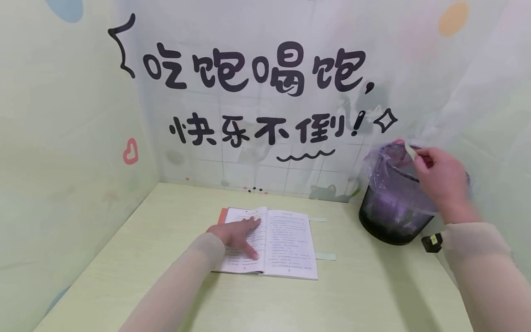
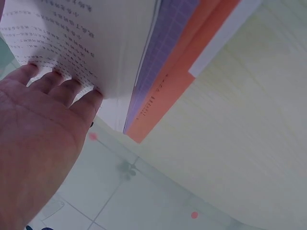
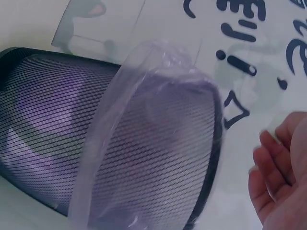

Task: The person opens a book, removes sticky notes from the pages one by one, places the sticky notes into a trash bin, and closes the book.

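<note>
An open book (image 1: 290,244) lies on the table, with printed text on both pages. My left hand (image 1: 236,234) rests on its left page, fingers spread towards the spine. In the left wrist view the fingertips (image 2: 89,98) touch the page, and an orange cover flap (image 2: 160,103) shows at the book's edge. Over the rim of a black mesh bin (image 1: 387,219), my right hand (image 1: 444,177) pinches a small pale sticky strip (image 1: 410,151) between thumb and forefinger. In the right wrist view the hand (image 3: 283,167) is beside the bin's mouth, and the strip can hardly be made out.
A translucent purple bag (image 1: 375,170) lines the bin and folds over its rim. Two pale green tabs (image 1: 325,256) stick out from the book's right edge. A small black object (image 1: 433,243) with a yellow-green mark sits right of the bin. Printed sheeting (image 1: 257,106) walls the table's back and sides.
</note>
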{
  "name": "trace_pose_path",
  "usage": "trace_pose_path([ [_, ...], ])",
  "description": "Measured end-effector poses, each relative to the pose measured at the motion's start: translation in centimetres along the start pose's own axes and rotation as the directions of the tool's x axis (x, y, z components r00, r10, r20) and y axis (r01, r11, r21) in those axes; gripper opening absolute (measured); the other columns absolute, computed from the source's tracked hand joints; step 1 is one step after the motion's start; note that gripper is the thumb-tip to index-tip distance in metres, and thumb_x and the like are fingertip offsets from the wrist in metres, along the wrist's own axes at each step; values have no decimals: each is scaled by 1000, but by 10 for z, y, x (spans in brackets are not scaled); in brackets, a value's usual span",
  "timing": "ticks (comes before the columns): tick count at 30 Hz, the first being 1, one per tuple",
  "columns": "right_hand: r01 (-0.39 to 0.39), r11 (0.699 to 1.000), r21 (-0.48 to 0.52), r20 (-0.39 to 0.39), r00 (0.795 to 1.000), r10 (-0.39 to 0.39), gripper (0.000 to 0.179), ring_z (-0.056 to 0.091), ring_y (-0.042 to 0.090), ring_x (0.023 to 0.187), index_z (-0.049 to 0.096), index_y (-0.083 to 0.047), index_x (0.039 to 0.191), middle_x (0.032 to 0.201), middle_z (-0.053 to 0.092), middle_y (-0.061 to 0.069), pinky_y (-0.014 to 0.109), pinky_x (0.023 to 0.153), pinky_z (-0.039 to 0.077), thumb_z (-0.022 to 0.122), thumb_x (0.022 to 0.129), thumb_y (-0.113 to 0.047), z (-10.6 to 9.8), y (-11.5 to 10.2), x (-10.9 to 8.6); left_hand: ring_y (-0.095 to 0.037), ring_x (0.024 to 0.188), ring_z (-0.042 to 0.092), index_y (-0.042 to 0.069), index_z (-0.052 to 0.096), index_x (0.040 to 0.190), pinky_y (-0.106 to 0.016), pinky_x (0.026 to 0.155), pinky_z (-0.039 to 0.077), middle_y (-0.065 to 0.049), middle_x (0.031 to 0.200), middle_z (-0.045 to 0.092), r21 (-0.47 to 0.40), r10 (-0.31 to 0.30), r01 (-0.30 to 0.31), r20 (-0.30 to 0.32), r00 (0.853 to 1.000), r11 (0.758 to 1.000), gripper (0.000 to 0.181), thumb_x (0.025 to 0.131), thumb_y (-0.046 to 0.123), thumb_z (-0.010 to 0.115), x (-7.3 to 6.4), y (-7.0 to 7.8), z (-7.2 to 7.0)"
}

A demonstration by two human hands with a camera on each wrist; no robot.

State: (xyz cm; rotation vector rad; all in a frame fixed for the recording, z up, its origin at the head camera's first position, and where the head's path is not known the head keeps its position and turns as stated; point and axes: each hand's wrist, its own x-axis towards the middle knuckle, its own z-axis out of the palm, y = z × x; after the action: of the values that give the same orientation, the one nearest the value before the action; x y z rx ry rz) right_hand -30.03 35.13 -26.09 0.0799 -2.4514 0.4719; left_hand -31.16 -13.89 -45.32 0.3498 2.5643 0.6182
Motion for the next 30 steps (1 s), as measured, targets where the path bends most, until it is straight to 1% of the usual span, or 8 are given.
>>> trace_pose_path([
  [3,-55,998,-17,5,998,55,38,61,41,91,72,7,127,110,73,31,38,71,41,50,109,-18,-4,14,1,-28,174,13,36,27,176,-60,139,16,2,186,16,-10,-6,6,-5,1000,1000,126,74,56,98,0,0,1],
  [9,-93,993,-68,101,990,100,41,61,47,95,68,10,132,116,70,34,45,71,43,48,110,-18,-6,34,-2,-28,174,14,38,29,175,-63,138,18,3,186,18,-16,-20,20,-6,1000,1000,124,74,54,99,2,0,3],
  [14,-85,993,-82,117,989,95,43,64,52,105,66,10,136,122,71,36,52,78,47,48,110,-19,-3,38,-3,-27,174,14,38,29,175,-63,138,18,4,186,18,-9,-27,27,-7,1000,1000,125,73,55,99,3,-1,3],
  [18,-88,993,-73,127,987,97,46,63,52,110,66,9,137,126,70,35,63,88,49,47,110,-22,0,34,-7,-27,174,13,39,29,175,-63,138,17,4,186,18,-3,-23,23,-6,1000,1000,125,73,55,99,4,-1,2],
  [21,-49,998,-51,100,994,54,45,60,55,115,67,9,135,127,69,36,71,98,46,47,109,-21,7,26,-11,-27,174,14,38,28,175,-62,139,18,4,186,17,5,-14,14,-4,1000,1000,125,74,55,99,5,0,2],
  [25,64,998,14,-15,998,-64,38,57,58,118,72,11,126,120,70,38,73,108,40,51,105,-13,24,7,-21,-28,174,13,38,27,175,-61,139,17,3,186,17,6,-9,9,0,1000,1000,125,74,56,98,3,1,1],
  [28,170,984,49,-71,983,-166,30,60,56,111,74,9,119,113,73,35,70,105,43,57,101,-7,42,-11,-32,-29,174,13,36,26,176,-61,139,16,2,186,16,1,-5,5,0,1000,1000,125,75,56,98,1,2,0],
  [30,223,973,56,-46,974,-221,28,62,53,108,75,7,119,111,75,33,68,101,46,59,99,-6,57,-22,-40,-29,174,13,36,25,176,-60,140,15,1,187,15,-4,-4,4,1,1000,1000,125,75,56,97,0,2,0],
])
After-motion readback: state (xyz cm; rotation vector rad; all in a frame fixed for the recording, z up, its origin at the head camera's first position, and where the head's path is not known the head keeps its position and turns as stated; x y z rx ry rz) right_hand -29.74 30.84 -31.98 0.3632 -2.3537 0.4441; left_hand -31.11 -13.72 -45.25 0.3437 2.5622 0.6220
